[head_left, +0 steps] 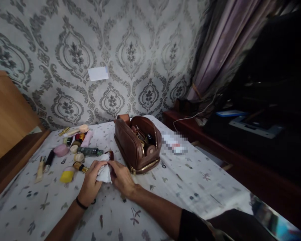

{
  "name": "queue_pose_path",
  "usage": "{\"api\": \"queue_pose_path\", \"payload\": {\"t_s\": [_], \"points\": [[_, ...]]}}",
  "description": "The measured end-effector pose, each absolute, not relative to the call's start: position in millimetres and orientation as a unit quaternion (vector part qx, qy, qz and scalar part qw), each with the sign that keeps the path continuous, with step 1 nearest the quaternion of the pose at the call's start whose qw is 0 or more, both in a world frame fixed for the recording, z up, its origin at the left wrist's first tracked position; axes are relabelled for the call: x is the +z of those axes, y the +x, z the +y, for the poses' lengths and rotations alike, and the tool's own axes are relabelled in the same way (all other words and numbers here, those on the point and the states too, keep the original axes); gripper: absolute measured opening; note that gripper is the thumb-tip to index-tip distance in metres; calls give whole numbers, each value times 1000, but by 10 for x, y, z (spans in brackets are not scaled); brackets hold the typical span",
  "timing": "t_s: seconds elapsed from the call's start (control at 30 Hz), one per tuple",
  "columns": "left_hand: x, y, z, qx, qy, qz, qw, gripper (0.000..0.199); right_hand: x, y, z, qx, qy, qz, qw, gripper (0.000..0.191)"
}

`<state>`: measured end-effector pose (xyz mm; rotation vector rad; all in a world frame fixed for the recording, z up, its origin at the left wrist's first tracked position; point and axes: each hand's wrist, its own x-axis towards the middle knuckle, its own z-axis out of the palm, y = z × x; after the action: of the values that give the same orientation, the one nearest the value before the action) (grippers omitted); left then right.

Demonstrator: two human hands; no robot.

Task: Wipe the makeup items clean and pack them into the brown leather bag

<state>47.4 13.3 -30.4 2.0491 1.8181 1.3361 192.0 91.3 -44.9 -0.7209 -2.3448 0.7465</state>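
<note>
My left hand (pixel 91 176) is closed on a crumpled white wipe or tissue (pixel 104 173). Pressed close beside it, my right hand (pixel 122 178) has its fingers closed round a dark reddish-brown glossy item (pixel 110 155), whose top shows above the tissue. The rest of that item is hidden by the fingers and the tissue, so its kind is unclear. Just right of my hands stands a brown leather toiletry bag (pixel 126 146), unzipped, with several small cosmetics inside. A gold-and-dark bottle (pixel 79 166) lies next to my left hand, below a dark green bottle (pixel 89 151).
Several cosmetics lie on the left of the patterned white cloth (pixel 72 214), among them a pink round container (pixel 61 150), a yellow-lidded item (pixel 66 176), a black tube (pixel 49 160) and a beige tube (pixel 40 170). A wooden panel (pixel 12 103) borders the left; a blurred patch lies right of the bag.
</note>
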Motion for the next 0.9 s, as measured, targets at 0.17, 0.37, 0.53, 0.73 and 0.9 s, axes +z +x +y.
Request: {"api": "queue_pose_path", "payload": {"t_s": [0.17, 0.37, 0.53, 0.73, 0.9], "points": [[-216, 494, 123, 506, 615, 596, 101, 47, -422, 1965, 971, 231, -269, -885, 302, 38], [-149, 457, 111, 581, 471, 640, 175, 40, -60, 2123, 980, 282, -220, -869, 344, 13], [-132, 437, 144, 551, 481, 677, 83, 14, 470, 2478, 998, 324, -210, -834, 395, 14], [155, 941, 133, 408, 705, 579, 24, 11, 1095, 3003, 1220, 299, -279, -793, 452, 25], [350, 1494, 298, 290, 829, 473, -71, 27, 1348, 3203, 1478, 311, -288, -768, 481, 32]]}}
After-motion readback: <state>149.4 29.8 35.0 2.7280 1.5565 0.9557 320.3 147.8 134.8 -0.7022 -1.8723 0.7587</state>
